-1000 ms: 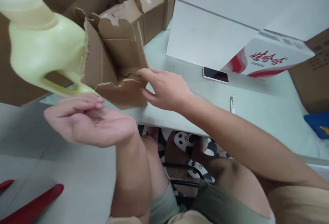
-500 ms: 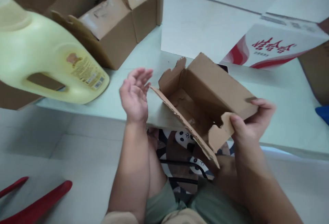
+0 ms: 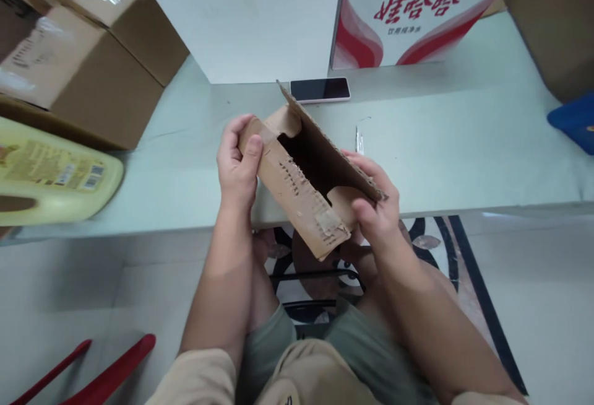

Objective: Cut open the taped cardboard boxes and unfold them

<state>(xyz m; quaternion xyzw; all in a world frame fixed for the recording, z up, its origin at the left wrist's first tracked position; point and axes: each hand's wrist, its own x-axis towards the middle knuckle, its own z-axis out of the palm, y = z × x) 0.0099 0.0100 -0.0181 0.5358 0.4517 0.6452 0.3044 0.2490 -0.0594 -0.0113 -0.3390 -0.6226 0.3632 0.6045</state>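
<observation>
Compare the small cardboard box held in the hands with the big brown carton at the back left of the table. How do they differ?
The small cardboard box is open, torn and ragged at its flaps; the big brown carton looks whole, with shiny tape on top. The small box is held off the table by the left hand and right hand, tilted; the carton rests on the table. The carton is much larger. Both are plain brown corrugated cardboard.

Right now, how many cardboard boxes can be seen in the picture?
4. A small torn box held by left hand and right hand; a taped box far left; a white-red box behind; a brown box far right, partly cut off. Others may be hidden.
</observation>
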